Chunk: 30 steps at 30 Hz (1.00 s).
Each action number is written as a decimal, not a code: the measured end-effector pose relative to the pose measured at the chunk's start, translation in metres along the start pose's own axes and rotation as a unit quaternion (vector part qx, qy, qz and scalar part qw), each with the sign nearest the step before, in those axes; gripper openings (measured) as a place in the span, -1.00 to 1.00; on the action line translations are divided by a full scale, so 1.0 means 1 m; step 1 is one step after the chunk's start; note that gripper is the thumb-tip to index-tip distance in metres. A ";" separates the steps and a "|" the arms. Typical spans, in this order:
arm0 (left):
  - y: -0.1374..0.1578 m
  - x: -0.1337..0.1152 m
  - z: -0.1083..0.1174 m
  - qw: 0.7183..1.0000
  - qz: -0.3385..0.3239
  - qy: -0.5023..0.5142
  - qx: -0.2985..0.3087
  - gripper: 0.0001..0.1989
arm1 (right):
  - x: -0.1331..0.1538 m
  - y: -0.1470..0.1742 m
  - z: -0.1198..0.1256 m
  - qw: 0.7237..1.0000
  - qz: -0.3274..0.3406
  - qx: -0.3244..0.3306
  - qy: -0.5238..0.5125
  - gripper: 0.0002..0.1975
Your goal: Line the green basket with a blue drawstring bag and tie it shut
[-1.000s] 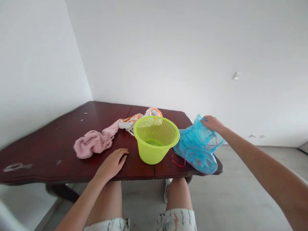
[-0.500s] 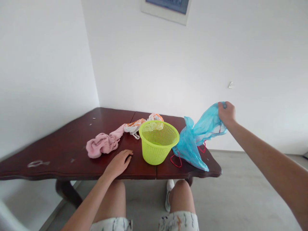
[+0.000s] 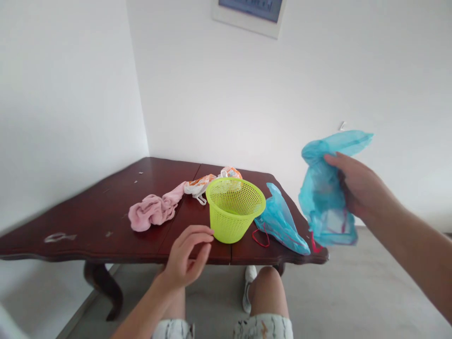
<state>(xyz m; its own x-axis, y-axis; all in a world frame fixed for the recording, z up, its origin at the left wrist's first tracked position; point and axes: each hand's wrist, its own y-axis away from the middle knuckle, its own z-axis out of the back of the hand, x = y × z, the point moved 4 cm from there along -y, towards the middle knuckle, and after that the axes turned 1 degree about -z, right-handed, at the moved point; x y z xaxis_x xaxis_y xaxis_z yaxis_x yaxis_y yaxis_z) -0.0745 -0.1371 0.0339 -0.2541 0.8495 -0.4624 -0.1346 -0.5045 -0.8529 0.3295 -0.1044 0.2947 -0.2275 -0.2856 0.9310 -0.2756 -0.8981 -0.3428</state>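
My right hand [image 3: 356, 183] grips a thin blue plastic bag [image 3: 321, 188] with a red drawstring, held up beyond the table's right end. Another blue plastic bag [image 3: 282, 221], its red string looped out on the wood, lies to the right of a yellow-green mesh basket [image 3: 231, 228]. The basket stands upright, and inside it I see only its bare green bottom. Close to its left side is my left hand [image 3: 187, 256], raised over the front table edge. Its fingers are bent and apart, with nothing in them.
A dark red wooden table [image 3: 106, 202] stretches to the left wall. On it lie a crumpled pink cloth [image 3: 153, 212] and, behind the basket, a white and orange plastic bag [image 3: 199, 185]. My knees are under the front edge. A small hook [image 3: 342, 125] is on the wall.
My right hand has lifted one blue bag away from the other, moving it right and toward me. My left hand has risen off the tabletop and shifted right, toward the basket.
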 end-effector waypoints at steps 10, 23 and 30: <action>0.011 -0.071 -0.129 0.808 0.397 0.428 -0.076 -0.22 | -0.071 0.130 -0.116 0.965 0.045 0.259 -0.004 -0.41; 0.020 -0.086 -0.089 0.841 0.377 0.361 0.140 -0.59 | -0.212 0.256 -0.107 0.988 0.139 0.006 0.074 -0.78; 0.045 -0.049 -0.047 0.782 0.545 0.302 -0.030 -0.57 | -0.199 0.232 -0.067 0.999 -0.037 0.013 -0.009 -0.66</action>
<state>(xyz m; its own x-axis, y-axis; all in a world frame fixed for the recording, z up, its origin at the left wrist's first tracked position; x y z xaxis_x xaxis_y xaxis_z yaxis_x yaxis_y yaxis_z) -0.0232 -0.1939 0.0070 0.3138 -0.1530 -0.9371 -0.1035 -0.9866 0.1264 0.2480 -0.2337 0.0217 -0.1914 -0.2236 0.9557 -0.2661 -0.9254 -0.2698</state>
